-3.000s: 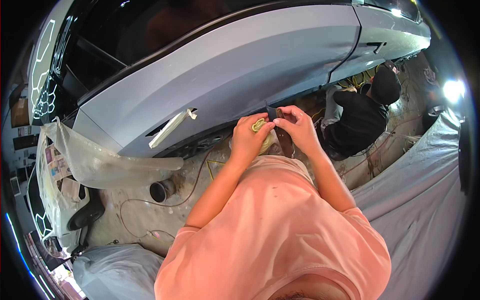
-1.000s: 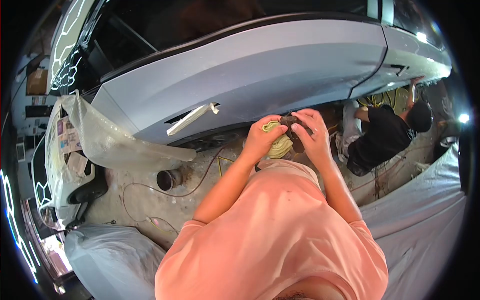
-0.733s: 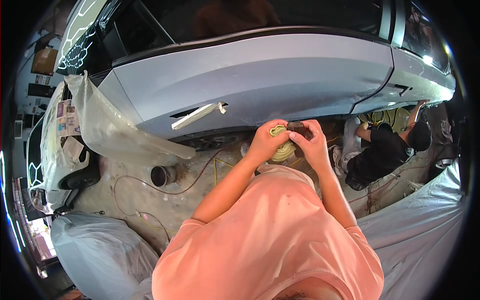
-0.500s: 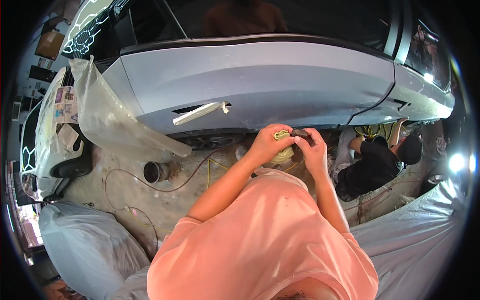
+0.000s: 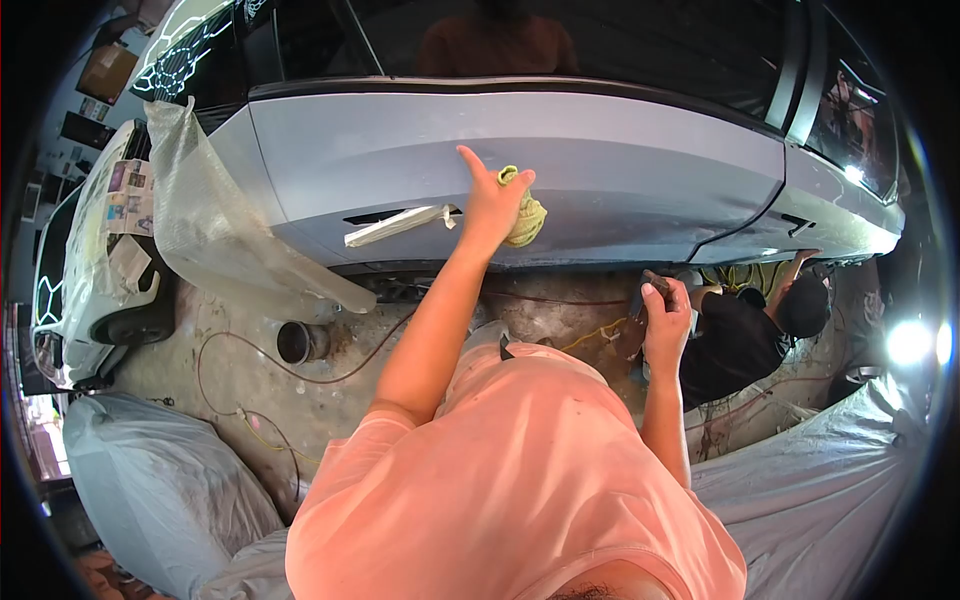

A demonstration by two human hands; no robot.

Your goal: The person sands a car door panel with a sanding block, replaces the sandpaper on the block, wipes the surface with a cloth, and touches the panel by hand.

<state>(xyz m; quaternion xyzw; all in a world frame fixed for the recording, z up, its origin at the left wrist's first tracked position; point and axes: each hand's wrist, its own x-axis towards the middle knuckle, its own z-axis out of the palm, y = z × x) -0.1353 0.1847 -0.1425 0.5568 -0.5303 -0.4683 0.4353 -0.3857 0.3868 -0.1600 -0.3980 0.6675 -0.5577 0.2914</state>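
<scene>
My left hand (image 5: 490, 208) is raised in front of the grey car door (image 5: 600, 150), one finger stretched out toward the panel. A crumpled yellow cloth (image 5: 526, 216) is gripped in it, close to or touching the door; which of the two I cannot tell. Lower and to the right, my right hand (image 5: 668, 325) is closed round a small dark block (image 5: 656, 283), below the door's bottom edge. Left of the cloth, a white taped strip (image 5: 400, 226) covers part of the door handle opening.
A co-worker in black (image 5: 740, 345) crouches at right beside yellow hoses (image 5: 745, 280). Clear plastic sheeting (image 5: 215, 200) hangs at left. A dark bucket (image 5: 300, 343) and a red-brown hose (image 5: 345, 378) are on the floor. Grey covers (image 5: 160, 480) drape things behind me.
My hands were together over the dark block and have parted. The left has moved up and left to the door with the cloth; the right has moved right and down with the block.
</scene>
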